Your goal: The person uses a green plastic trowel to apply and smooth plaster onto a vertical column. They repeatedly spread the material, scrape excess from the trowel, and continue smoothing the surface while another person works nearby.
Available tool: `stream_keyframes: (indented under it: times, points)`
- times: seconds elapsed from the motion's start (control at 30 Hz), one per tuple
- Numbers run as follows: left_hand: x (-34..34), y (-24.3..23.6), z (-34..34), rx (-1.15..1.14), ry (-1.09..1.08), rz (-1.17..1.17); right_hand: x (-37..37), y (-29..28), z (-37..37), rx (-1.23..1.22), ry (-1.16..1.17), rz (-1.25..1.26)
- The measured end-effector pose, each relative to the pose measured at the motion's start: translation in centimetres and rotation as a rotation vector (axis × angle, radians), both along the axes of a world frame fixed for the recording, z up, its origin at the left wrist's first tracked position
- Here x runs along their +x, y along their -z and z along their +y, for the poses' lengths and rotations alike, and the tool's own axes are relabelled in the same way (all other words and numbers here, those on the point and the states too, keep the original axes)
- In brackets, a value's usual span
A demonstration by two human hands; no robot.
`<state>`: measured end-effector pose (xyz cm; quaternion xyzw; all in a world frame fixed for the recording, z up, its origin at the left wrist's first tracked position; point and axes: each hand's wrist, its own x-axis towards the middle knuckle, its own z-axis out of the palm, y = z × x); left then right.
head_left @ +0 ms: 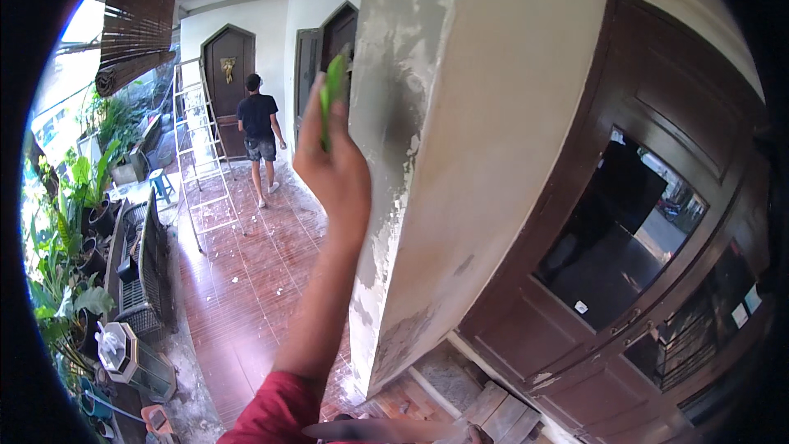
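Reaching up, left hand (333, 168) presses green scraper (332, 99) against pillar (460, 156)

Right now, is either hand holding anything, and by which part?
The raised hand grips a green flat tool by its lower end, its upper end against the pillar's edge. Which hand it is cannot be told; no other hand shows clearly.

I count one raised hand (333, 173) gripping one green tool (331, 99). I see one pillar (460, 156) with patchy plaster, one ladder (201, 148), one person (260, 136) walking away, one rolled bamboo blind (136, 20), and two arched doors: one (228, 74) at the far end, one (337, 33) beside it.
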<state>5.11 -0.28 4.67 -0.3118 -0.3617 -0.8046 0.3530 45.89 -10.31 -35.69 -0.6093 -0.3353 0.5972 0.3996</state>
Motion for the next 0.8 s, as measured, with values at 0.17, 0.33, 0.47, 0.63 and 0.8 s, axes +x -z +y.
stream_keyframes:
  times: [0.17, 0.33, 0.47, 0.63, 0.8]
  points:
    - [-3.1, -2.3, 4.1, -0.062, 0.067, 0.03, 1.5, 2.7, -0.4, 0.119, -0.044, -0.137]
    - [1.1, -1.7, 4.2, -0.171, 0.193, -0.067, 2.3, 3.8, -0.7, -0.041, 0.031, -0.077]
    - [4.5, -1.5, 2.8, -0.11, 0.119, 0.053, 1.7, 2.2, -0.4, -0.048, 0.022, -0.009]
    - [7.4, -0.4, 0.7, -0.092, 0.06, 0.281, 0.1, -0.1, 0.5, 0.003, -0.074, -0.075]
    - [3.5, -0.3, -0.5, 0.111, -0.082, 0.277, -0.6, -1.7, 1.0, 0.017, -0.107, 0.017]
